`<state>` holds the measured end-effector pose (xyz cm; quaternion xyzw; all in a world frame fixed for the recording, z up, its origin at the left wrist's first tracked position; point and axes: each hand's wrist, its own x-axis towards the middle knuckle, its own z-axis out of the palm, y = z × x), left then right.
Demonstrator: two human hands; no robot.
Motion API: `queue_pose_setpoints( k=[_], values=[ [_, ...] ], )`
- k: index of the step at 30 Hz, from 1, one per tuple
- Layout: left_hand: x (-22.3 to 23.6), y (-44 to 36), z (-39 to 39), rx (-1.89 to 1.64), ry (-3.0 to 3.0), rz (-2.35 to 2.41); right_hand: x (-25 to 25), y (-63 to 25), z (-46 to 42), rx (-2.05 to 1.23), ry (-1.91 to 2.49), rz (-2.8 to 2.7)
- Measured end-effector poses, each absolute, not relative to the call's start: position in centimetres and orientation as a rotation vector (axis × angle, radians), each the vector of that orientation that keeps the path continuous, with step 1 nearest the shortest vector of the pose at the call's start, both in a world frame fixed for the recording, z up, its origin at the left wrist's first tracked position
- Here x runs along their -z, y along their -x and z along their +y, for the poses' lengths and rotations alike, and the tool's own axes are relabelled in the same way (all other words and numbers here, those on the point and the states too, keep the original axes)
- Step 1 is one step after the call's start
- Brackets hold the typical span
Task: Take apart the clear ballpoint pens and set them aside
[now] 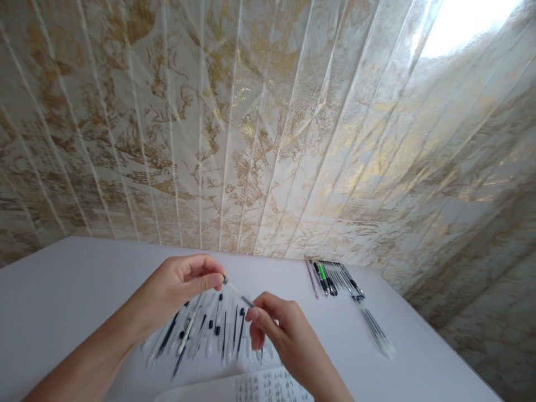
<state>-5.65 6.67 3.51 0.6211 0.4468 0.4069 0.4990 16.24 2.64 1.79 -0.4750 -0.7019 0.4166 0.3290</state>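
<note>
My left hand (184,282) and my right hand (278,329) hold one thin clear pen (237,292) between them, above a white table (75,290). The left fingers pinch its upper end and the right fingers pinch its dark lower end. Under my hands lies a spread of several clear and black pens (209,332) in a loose row.
A second group of pens (333,278), one green and one pink, lies at the table's far edge. A few more pens (377,332) lie to the right. A printed sheet (268,385) sits at the near edge. Gold-patterned pleated curtain (268,123) hangs behind the table.
</note>
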Motion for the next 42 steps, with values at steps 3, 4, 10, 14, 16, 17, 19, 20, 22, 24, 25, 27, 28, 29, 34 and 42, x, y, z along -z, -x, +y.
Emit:
queue_pose_setpoints(
  k=[3,4,10,14,16,17,19,20,22,24,25,27,28,29,34,42],
  values=[
    [-3.6,5.8,6.5,-0.989,-1.495,1.065,-1.6,-16.2,2.6,-1.410,1.043,-1.722],
    [-3.6,5.8,6.4,-0.994,-1.494,1.057,-1.6,-16.2,2.6,-1.519,0.970,-1.679],
    [-4.0,5.8,6.1,-1.019,-1.509,0.950,0.1,-15.9,2.4,-2.031,0.601,-1.374],
    [-4.2,6.1,6.1,-1.020,-1.485,0.874,0.8,-14.9,1.8,-2.110,0.447,-1.247],
    [-4.3,6.2,6.1,-1.031,-1.474,0.918,0.3,-14.6,1.5,-1.999,0.547,-1.356],
    [-4.3,6.2,6.1,-1.036,-1.479,0.949,-0.1,-14.4,1.4,-1.868,0.654,-1.451],
    [-4.1,6.0,6.2,-1.045,-1.503,1.004,-0.7,-14.3,1.3,-1.463,0.927,-1.656],
    [-4.0,5.9,6.3,-1.056,-1.510,1.022,-0.9,-14.2,1.3,-1.241,1.051,-1.744],
    [-3.6,5.6,6.3,-1.097,-1.497,1.046,-1.1,-14.1,1.2,-0.875,1.243,-1.907],
    [-3.1,5.1,6.3,-1.160,-1.456,1.068,-1.0,-13.9,1.2,-0.681,1.364,-2.048],
    [-2.9,4.8,6.3,-1.192,-1.436,1.063,-1.0,-13.7,1.2,-0.630,1.415,-2.091],
    [-2.7,4.1,6.2,-1.233,-1.400,1.027,-0.9,-13.4,1.2,-0.595,1.499,-2.128],
    [-2.7,3.8,6.1,-1.245,-1.373,1.004,-0.8,-13.3,1.1,-0.595,1.518,-2.137],
    [-2.7,3.6,6.0,-1.255,-1.339,0.989,-0.7,-13.2,1.2,-0.580,1.524,-2.146],
    [-3.1,2.9,5.7,-1.282,-1.230,1.034,-0.1,-13.8,1.6,-0.212,1.508,-2.119],
    [-3.2,3.8,6.0,-1.235,-1.240,1.039,-0.9,-14.1,1.5,-0.731,1.400,-1.954]
  ],
)
